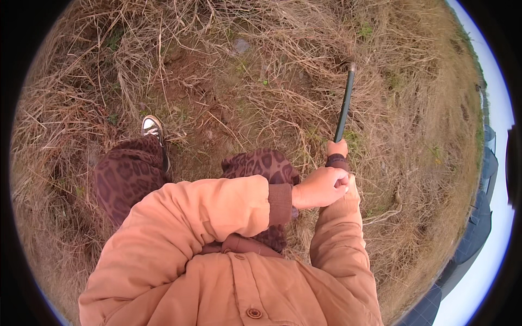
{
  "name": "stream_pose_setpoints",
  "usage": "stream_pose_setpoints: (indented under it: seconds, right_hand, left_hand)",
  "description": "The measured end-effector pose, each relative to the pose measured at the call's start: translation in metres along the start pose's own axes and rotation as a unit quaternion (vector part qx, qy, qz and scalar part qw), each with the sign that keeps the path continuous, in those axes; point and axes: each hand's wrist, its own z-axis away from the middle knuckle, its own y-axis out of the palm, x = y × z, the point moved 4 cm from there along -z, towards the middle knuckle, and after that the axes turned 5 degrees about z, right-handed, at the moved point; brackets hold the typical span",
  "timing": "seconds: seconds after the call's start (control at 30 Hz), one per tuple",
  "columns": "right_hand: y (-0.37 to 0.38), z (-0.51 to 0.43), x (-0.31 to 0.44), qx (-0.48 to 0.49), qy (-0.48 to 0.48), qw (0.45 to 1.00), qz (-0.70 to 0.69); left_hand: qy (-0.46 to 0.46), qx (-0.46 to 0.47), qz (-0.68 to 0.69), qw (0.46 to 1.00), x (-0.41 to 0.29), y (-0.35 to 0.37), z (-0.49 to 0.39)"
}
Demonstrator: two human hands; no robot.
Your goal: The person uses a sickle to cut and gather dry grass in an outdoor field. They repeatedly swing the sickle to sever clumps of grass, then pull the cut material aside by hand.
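Observation:
My right hand (337, 149) is closed around the lower end of a long, slightly curved dark green handle (345, 106). The handle points away from me over dry grass, and its far end is brownish; whether anything is fixed beyond that end cannot be told. Across my body reaches my left hand (320, 187), its fingers curled at the right sleeve (340, 216) of my tan jacket, just below the dark knitted cuff (337, 161). The fingertips are partly hidden, but they appear to grip the sleeve.
Dry grass (408, 122) covers much of the ground, with bare reddish soil (183, 77) ahead and a grey stone (241, 45) in it. My sneaker (151, 127) stands at the left. Dark, rounded structures (473, 228) line the far right edge under pale sky.

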Motion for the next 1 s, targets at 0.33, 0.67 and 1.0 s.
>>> stream_pose_setpoints:
  seconds: [0.33, 0.67, 1.0]
  right_hand:
    - [0.017, 0.004, -0.023, -0.065, 0.022, 0.997, 0.028]
    - [0.039, 0.053, 0.087, 0.231, 0.184, 0.810, -0.506]
    - [0.042, 0.038, 0.184, 0.299, 0.203, 0.630, -0.688]
  left_hand:
    - [-0.026, 0.019, 0.015, 0.999, -0.005, -0.007, 0.002]
    - [-0.029, 0.003, 0.010, 1.000, -0.006, -0.040, 0.003]
    - [0.046, -0.083, -0.358, 0.929, -0.015, -0.160, -0.051]
